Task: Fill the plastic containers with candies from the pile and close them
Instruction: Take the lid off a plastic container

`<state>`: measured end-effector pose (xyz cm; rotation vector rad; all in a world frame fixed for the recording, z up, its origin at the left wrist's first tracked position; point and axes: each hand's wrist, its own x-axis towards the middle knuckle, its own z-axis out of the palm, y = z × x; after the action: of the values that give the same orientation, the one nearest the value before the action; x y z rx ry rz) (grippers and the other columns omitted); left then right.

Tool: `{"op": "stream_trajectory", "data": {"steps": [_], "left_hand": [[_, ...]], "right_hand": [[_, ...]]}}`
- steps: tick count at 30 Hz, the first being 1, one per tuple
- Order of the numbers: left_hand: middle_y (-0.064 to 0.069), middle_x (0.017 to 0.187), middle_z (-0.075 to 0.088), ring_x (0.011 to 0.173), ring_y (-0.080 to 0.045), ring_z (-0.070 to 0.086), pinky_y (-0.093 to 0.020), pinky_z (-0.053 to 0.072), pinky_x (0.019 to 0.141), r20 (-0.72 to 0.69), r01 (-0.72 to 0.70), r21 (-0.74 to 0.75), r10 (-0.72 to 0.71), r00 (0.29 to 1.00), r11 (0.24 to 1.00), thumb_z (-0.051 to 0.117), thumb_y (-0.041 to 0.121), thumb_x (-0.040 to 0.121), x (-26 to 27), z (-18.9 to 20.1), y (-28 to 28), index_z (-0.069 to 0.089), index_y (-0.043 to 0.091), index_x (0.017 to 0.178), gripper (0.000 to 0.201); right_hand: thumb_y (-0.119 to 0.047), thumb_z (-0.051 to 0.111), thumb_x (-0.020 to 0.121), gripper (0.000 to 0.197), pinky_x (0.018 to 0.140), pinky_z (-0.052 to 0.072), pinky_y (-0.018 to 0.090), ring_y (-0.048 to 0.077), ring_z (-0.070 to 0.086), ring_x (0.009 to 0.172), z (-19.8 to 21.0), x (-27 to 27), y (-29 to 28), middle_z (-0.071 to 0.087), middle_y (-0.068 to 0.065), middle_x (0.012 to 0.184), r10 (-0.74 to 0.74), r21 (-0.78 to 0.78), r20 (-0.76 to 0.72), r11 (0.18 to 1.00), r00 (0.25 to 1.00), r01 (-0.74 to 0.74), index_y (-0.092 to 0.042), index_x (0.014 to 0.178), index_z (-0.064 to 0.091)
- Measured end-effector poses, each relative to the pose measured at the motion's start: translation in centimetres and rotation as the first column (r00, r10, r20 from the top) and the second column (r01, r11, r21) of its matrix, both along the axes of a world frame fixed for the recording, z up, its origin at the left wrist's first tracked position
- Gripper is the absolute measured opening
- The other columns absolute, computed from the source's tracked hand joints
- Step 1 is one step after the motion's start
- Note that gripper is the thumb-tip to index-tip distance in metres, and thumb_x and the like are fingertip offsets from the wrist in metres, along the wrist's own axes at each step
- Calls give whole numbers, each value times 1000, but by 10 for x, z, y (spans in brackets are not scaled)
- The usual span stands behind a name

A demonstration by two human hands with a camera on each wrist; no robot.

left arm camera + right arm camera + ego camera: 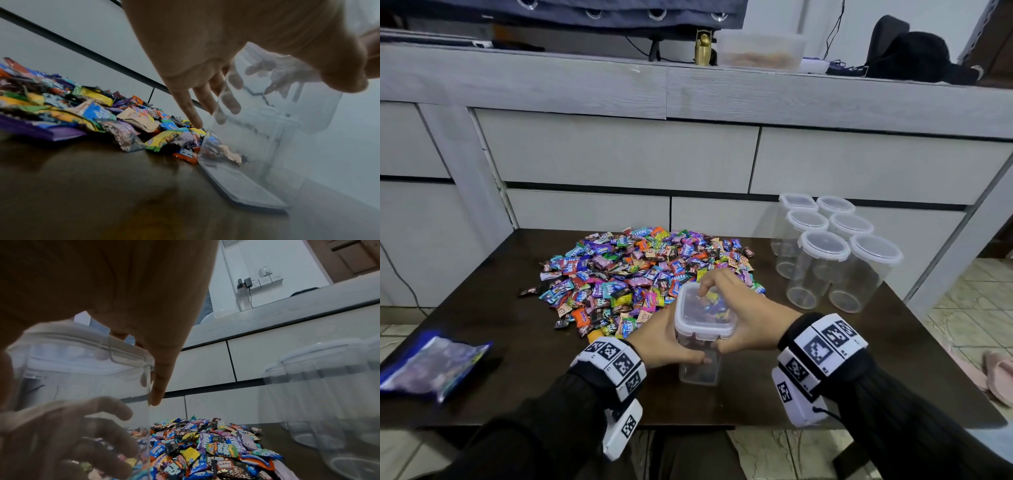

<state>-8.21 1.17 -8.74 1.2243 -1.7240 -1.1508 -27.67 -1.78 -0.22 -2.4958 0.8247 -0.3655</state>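
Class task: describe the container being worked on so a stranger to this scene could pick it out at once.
On the dark table, look at the near edge of the candy pile. There stands a clear lidded container gripped by the left hand and right hand. Unlike the six empty containers to the right, it holds candies.

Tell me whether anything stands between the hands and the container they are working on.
Nothing visible does. The left hand already grips the wall of the container, and the right hand holds its lid at the rim. The candy pile lies behind it.

Multicoloured candies point(640, 274) on dark brown table point(534, 359) — clear containers point(835, 260) — black sleeves point(544, 428).
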Motion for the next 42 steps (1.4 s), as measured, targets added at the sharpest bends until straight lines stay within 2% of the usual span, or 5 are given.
{"op": "stream_trajectory", "data": {"steps": [7,16,21,31,42], "left_hand": [[34,103,67,97,15,60,-3,44,79,27,-2,17,1,1000,1000,86,8,71,-6,-4,2,52,27,119,62],[20,111,62,100,19,56,-2,41,84,65,15,29,-17,998,999,87,16,71,-6,-3,0,48,24,126,68],[19,120,58,107,18,54,-3,40,90,43,35,30,-36,998,999,86,12,71,-6,0,4,43,22,132,76],[14,123,58,110,16,55,-4,40,91,-10,19,20,-19,1000,1000,84,2,71,-7,-3,4,39,7,139,82],[21,124,54,111,24,48,3,33,90,13,-18,-42,18,1000,999,86,7,72,-10,-4,7,42,18,135,77]], "right_hand": [[-39,58,92,15,86,46,35,15,52,94,11,14,-10,51,-2,99,-159,188,127,973,979,133,-27,91,48],[-35,28,103,55,68,32,28,20,48,62,10,53,-30,54,3,63,-339,62,-168,934,926,353,-16,55,46],[-21,25,102,34,69,29,30,23,41,78,11,57,-33,46,16,84,-340,156,-284,906,896,393,-4,80,44],[-29,29,102,26,74,35,36,25,47,82,2,56,-40,49,8,88,-346,153,-184,915,920,374,-9,91,42],[-59,32,95,53,69,32,33,23,44,70,-2,16,-32,44,2,66,-526,147,-141,827,839,543,-16,64,37]]}}
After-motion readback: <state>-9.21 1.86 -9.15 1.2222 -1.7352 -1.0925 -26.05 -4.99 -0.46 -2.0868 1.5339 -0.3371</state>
